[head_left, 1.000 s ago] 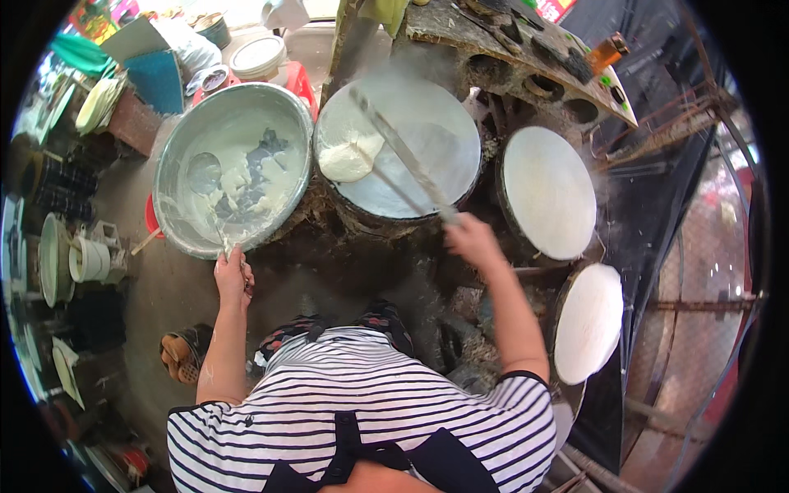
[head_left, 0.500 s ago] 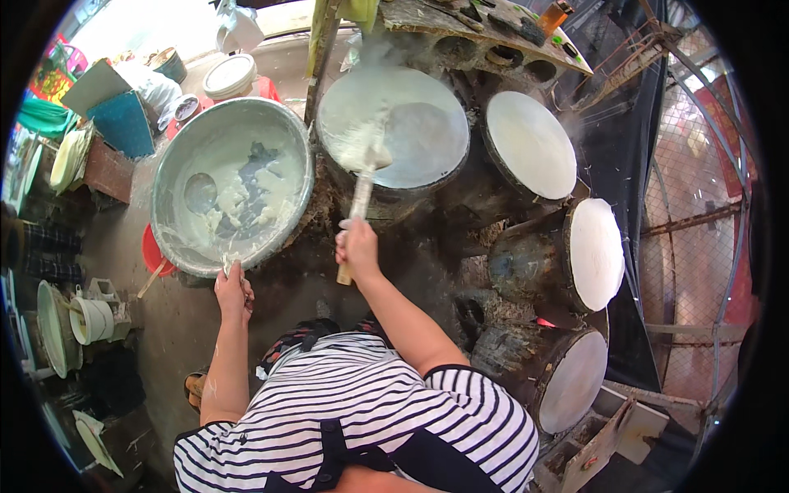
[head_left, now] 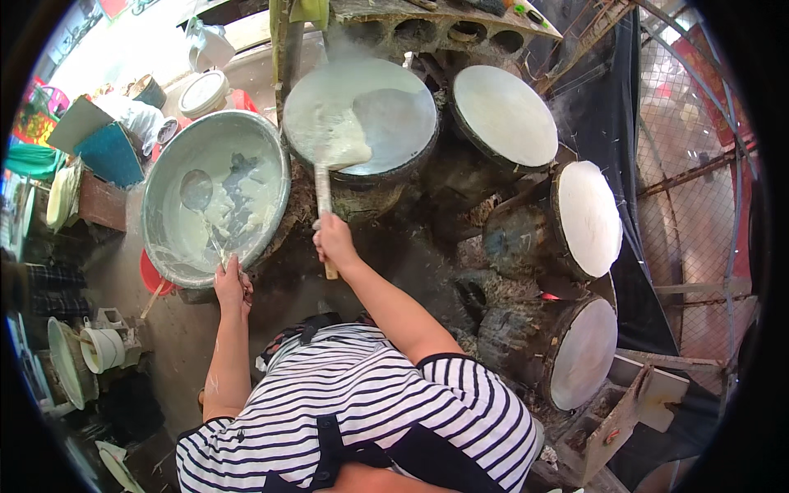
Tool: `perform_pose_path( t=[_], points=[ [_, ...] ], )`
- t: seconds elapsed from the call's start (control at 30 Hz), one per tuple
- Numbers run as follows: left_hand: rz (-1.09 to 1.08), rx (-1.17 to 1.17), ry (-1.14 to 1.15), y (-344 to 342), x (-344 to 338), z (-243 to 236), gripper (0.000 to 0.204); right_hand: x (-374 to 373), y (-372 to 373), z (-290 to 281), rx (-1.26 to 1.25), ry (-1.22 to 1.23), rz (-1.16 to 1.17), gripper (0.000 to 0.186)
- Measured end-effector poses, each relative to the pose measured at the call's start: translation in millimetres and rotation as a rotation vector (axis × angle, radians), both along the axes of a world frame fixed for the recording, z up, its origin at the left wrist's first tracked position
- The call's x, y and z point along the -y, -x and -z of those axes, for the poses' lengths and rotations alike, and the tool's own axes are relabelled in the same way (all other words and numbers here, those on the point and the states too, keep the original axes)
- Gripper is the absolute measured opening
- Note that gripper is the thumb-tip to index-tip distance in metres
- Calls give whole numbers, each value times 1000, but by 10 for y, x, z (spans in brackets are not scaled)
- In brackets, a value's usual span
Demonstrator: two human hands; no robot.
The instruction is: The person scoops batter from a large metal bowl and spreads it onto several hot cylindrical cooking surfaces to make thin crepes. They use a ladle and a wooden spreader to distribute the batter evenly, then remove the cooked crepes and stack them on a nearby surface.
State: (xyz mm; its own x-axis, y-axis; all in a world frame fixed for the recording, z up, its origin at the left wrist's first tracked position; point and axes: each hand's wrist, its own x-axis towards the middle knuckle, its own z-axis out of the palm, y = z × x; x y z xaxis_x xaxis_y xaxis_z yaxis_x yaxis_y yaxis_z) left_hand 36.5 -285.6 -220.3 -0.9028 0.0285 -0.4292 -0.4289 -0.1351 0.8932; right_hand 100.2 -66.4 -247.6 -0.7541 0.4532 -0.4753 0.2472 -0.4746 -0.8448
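My right hand point(head_left: 335, 243) is closed around the pale wooden handle of a long spreader point(head_left: 323, 191), its end low on a round griddle point(head_left: 403, 135). White batter point(head_left: 341, 141) lies in a thick streak by that end. The griddle's left side is coated white, while grey surface shows on its right, and steam rises at the back. At the near rim of a big grey basin point(head_left: 283, 177), my left hand point(head_left: 233, 283) is closed on the handle of a ladle point(head_left: 196, 191). The ladle's round bowl rests among white batter and smears inside the basin.
More round-topped drums curve along the right: one griddle point(head_left: 505, 115), a white-covered one point(head_left: 589, 218) and a greyer one point(head_left: 583, 353). A block shelf point(head_left: 444, 29) stands behind. Left of the basin are a lidded white bucket point(head_left: 204, 93), a red bowl point(head_left: 154, 274) and a blue box point(head_left: 109, 154).
The view has shifted, so the drums and basin sit differently in the picture. The spreader's end has moved left across the griddle, with batter gathered by it. My left hand stays by the basin rim.
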Motion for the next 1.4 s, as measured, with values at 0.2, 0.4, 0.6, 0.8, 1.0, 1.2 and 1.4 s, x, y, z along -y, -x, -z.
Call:
perform_pose_path(
  t=[0.2, 0.4, 0.6, 0.8, 1.0, 1.2, 1.4],
  points=[
    [12, 39, 73, -83, -133, -90, 23, -523, -320, -15, 100, 5, -66, 34],
    [44, 15, 83, -187, -333, -163, 23, -581, -556, -127, 53, 124, -20, 39],
    [29, -13, 52, -242, -455, -145, 22, -805, -536, -64, 135, -272, -194, 41],
    [36, 31, 98, -314, -730, -312, 21, -1457, -885, -199, 147, -3, -91, 43],
    [-13, 7, 44, -404, -873, -278, 20, -1255, -774, 166, 28, -513, -349, 43],
    [-10, 54, 132, -490, -1000, -352, 22, -2171, -917, -338, 249, -421, -283, 46],
    [-76, 32, 156, -619, -1274, -371, 23, -1908, -994, 309, 28, -887, -416, 37]
  ],
)
